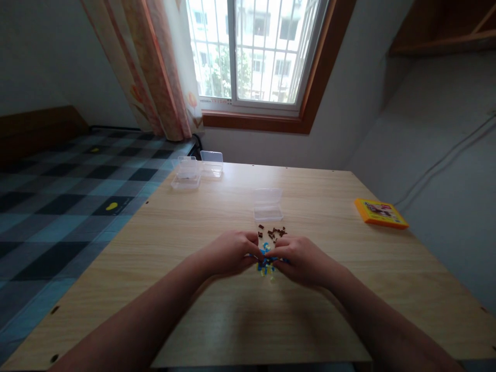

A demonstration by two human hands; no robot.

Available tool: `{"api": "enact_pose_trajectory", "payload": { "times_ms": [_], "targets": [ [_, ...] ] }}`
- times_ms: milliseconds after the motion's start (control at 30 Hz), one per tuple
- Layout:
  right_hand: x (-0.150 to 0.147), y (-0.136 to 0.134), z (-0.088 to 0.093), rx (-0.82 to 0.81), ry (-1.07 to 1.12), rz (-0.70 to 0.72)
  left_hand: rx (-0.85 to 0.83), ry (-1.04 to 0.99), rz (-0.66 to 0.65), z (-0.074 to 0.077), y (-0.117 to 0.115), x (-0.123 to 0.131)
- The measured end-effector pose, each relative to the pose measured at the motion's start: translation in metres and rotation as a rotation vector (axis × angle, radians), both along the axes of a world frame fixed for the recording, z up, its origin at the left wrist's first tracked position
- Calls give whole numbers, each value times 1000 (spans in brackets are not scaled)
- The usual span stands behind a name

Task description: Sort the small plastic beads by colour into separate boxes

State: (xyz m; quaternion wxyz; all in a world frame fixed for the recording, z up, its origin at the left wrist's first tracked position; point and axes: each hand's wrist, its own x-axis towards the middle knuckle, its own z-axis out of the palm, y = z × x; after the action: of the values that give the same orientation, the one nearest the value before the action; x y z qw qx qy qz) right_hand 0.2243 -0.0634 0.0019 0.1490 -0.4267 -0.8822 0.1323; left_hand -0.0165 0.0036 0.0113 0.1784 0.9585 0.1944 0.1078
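Small blue and yellow toy bricks (265,267) lie clustered on the wooden table between my two hands. My left hand (234,250) reaches in from the left, thumb and fingers pinched at the cluster's edge with a bit of blue showing at the tips. From the right, my right hand (300,256) meets it, its fingers likewise pinched on something blue. The exact pieces held are too small and partly covered by my fingers. Just beyond the fingertips, several small brown bricks (276,233) are scattered loosely.
An open clear plastic box (268,212) stands behind the brown bricks. More clear boxes (186,181) sit at the table's far left corner. An orange-yellow flat box (382,213) lies near the right edge. A bed with a checked cover (116,175) borders the table's left side.
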Motion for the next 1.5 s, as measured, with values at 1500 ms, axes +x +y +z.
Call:
{"api": "enact_pose_trajectory", "payload": {
  "times_ms": [1500],
  "targets": [
    [27,29,-21,79,137,-407,-18,-37,306,-18,34,2]
  ]
}}
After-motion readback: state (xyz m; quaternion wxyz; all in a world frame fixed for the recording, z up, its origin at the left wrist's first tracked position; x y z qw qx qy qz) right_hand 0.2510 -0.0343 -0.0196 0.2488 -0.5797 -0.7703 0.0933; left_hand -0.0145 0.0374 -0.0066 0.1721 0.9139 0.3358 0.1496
